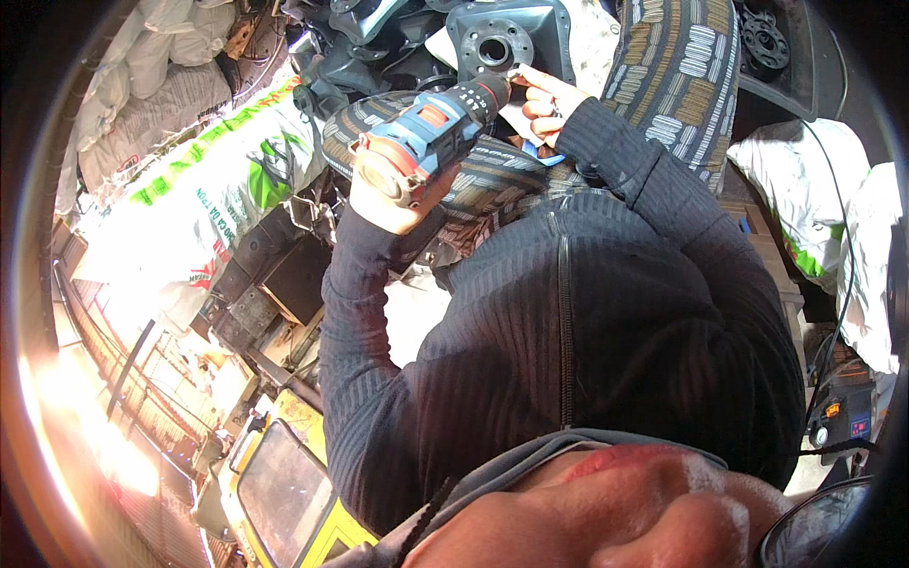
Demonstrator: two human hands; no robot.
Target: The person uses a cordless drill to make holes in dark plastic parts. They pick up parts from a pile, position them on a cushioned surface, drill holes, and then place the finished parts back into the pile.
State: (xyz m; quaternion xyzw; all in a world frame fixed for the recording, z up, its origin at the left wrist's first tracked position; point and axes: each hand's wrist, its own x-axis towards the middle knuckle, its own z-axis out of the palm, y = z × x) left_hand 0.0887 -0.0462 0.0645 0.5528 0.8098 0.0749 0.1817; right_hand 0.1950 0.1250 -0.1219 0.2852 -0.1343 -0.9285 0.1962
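My left hand (393,204) is closed round the grip of a blue cordless drill (426,137) with a black chuck, which points up and to the right. My right hand (549,102) is at the chuck's front end, thumb and forefinger pinched together. Whatever small thing they hold is too small to make out. Just beyond both hands lies a dark grey part (516,28) with a square face and a round hole ringed by smaller holes. A bit of blue material (542,151) shows under my right hand.
My legs in patterned trousers (672,85) flank the work. More dark grey parts (369,19) are heaped beyond. White sacks (256,180) lie at the left, others (805,180) at the right. A black cable (843,208) hangs at the right, near a dark machine (843,421).
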